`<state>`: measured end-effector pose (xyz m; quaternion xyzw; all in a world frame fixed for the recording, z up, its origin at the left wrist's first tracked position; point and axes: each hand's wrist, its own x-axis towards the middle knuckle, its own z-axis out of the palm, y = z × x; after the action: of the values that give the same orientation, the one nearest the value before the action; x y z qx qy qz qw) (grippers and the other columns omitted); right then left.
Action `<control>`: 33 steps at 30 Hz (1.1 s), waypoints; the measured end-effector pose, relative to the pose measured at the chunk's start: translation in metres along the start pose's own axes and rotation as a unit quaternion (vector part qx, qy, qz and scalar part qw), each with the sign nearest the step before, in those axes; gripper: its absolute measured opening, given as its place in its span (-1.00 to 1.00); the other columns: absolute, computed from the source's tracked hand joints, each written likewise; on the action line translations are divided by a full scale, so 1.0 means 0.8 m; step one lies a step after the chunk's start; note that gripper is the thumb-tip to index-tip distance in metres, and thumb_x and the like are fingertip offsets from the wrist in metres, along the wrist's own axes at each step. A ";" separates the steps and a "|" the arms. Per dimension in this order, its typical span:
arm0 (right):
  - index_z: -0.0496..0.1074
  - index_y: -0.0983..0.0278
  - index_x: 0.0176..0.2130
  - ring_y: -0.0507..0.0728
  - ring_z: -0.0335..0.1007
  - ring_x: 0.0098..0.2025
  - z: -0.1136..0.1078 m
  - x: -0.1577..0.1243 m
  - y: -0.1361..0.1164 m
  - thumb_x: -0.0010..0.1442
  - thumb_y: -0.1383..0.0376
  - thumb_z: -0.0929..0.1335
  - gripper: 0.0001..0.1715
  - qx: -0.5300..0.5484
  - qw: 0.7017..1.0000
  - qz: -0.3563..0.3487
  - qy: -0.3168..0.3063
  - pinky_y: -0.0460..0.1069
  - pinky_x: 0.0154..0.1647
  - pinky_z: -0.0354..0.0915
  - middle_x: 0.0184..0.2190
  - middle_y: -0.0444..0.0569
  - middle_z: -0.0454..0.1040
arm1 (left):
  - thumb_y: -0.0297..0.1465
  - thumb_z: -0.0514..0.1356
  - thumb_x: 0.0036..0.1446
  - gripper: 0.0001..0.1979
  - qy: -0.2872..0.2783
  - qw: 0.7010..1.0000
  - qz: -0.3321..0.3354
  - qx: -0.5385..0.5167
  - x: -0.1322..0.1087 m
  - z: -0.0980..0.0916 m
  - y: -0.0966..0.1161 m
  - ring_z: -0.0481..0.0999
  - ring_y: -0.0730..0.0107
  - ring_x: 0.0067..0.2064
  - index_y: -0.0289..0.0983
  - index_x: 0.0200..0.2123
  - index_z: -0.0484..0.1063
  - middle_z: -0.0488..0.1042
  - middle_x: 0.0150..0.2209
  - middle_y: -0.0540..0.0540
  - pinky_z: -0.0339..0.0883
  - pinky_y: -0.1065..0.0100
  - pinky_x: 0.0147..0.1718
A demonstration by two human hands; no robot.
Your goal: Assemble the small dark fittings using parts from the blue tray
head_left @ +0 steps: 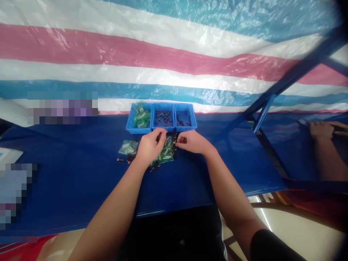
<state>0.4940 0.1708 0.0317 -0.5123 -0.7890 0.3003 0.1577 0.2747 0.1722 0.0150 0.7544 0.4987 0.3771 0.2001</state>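
My left hand (151, 145) is above the left part of a pile of small hardware, thumb and fingertips pinched together near the front of the middle bin. Whatever it may hold is too small to make out. On the pile's right side, my right hand (192, 141) has its thumb and forefinger closed in a pinch, also with unclear contents. Below and between the hands lie green-tinted clear bags (166, 155) with pale pieces inside, and dark and brassy screw-like parts (131, 158) are scattered around them. Another small bag (127, 147) lies at the pile's left.
Three blue bins stand side by side behind the pile: the left bin (131, 123) holds green bags, the middle bin (164, 128) brassy screw-like parts, the right bin (186, 128) a few dark ones. Blue frame bars (262, 115) rise at right. Another person's hands (322, 129) are beyond.
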 end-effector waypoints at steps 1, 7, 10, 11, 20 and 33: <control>0.53 0.26 -0.36 0.04 0.42 -0.43 0.000 0.000 -0.001 0.16 0.25 0.45 -0.89 0.024 1.000 -0.002 0.017 -0.08 -0.42 0.23 -0.44 -0.10 0.57 | -0.20 0.07 0.35 -0.69 0.000 1.000 0.000 -0.001 0.000 0.000 0.000 0.36 0.47 -0.54 -0.24 -0.15 0.54 0.46 -0.52 0.02 0.18 0.42 -0.47; 0.53 0.26 -0.30 0.04 0.42 -0.38 0.007 0.005 -0.011 0.21 0.22 0.42 -0.85 0.128 0.979 -0.043 0.150 -0.07 -0.34 0.30 -0.38 -0.08 0.56 | -0.18 0.10 0.33 -0.69 -0.025 0.999 -0.001 -0.026 -0.001 -0.001 0.000 0.39 0.46 -0.51 -0.21 -0.08 0.53 0.48 -0.48 0.03 0.22 0.42 -0.46; 0.53 0.26 -0.31 0.03 0.41 -0.39 0.011 0.008 -0.012 0.22 0.25 0.41 -0.88 0.129 0.974 -0.058 0.179 -0.07 -0.34 0.29 -0.39 -0.10 0.55 | -0.16 0.12 0.31 -0.68 -0.044 0.998 0.006 -0.035 -0.001 -0.001 -0.001 0.41 0.46 -0.50 -0.19 -0.02 0.52 0.48 -0.46 0.03 0.24 0.41 -0.44; 0.53 0.26 -0.30 0.03 0.41 -0.39 0.012 0.008 -0.012 0.22 0.25 0.41 -0.88 0.127 0.973 -0.060 0.185 -0.07 -0.34 0.29 -0.39 -0.10 0.55 | -0.16 0.13 0.31 -0.67 -0.049 0.998 0.007 -0.037 -0.001 -0.001 -0.001 0.41 0.46 -0.49 -0.18 -0.01 0.52 0.48 -0.45 0.03 0.25 0.41 -0.43; 0.52 0.26 -0.26 0.04 0.41 -0.36 0.019 0.011 -0.014 0.28 0.20 0.37 -0.82 0.140 0.973 -0.068 0.169 -0.06 -0.28 0.30 -0.34 -0.06 0.55 | -0.16 0.14 0.31 -0.67 -0.044 0.998 0.017 -0.045 -0.001 0.002 -0.004 0.41 0.46 -0.49 -0.20 -0.01 0.53 0.48 -0.47 0.03 0.27 0.42 -0.41; 0.49 0.24 -0.18 0.09 0.46 -0.21 0.032 0.017 -0.019 0.31 0.21 0.33 -0.82 0.182 0.952 -0.085 0.232 -0.03 -0.24 0.34 -0.20 -0.01 0.54 | -0.15 0.15 0.31 -0.67 -0.032 0.997 0.001 -0.074 0.000 0.003 -0.004 0.39 0.46 -0.48 -0.23 -0.04 0.50 0.47 -0.48 0.02 0.24 0.43 -0.44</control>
<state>0.4633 0.1706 0.0210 -0.4617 -0.7031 0.2975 0.4516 0.2750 0.1738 0.0116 0.7497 0.4617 0.3891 0.2709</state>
